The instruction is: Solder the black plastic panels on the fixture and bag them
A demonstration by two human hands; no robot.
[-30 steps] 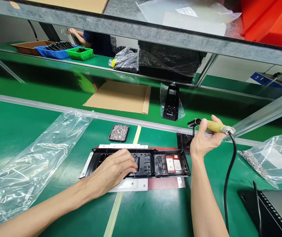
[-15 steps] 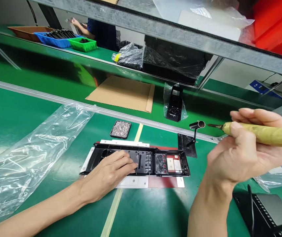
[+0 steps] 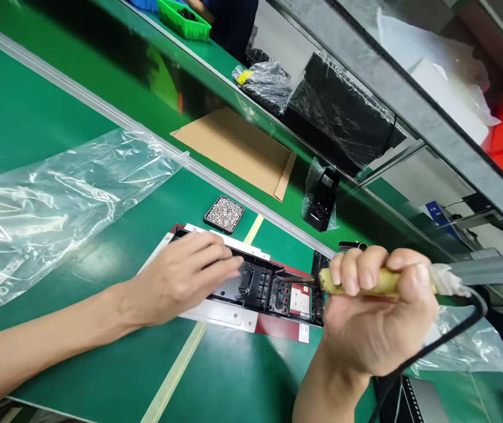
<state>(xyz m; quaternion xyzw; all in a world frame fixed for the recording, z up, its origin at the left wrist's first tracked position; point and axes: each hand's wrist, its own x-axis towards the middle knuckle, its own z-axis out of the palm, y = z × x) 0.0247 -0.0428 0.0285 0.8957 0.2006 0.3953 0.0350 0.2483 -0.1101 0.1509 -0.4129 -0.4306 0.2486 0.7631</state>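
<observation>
My right hand (image 3: 378, 317) is closed around the yellow handle of a soldering iron (image 3: 365, 283), with a dark cable trailing from its rear end. The iron's thin tip points left over the right part of a long black plastic housing (image 3: 257, 285); whether it touches cannot be made out. Across the housing's left part lies my left hand (image 3: 189, 273), fingers stretched out and holding nothing visible. The housing rests in a red and white fixture (image 3: 229, 317). Behind it stands a small black tray (image 3: 206, 221) full of tiny metal pieces.
A clear plastic bag (image 3: 70, 200) covers the bench's left side. Beyond a metal rail (image 3: 216, 181) lie a cardboard sheet (image 3: 238, 150) and a bagged black part (image 3: 321, 202). The iron's stand (image 3: 351, 245) is behind my right hand. A metal shelf edge (image 3: 409, 76) crosses the upper right.
My right hand has brought the soldering iron away from its stand, left and down to the housing. My left hand has shifted slightly on the housing. The view has tilted.
</observation>
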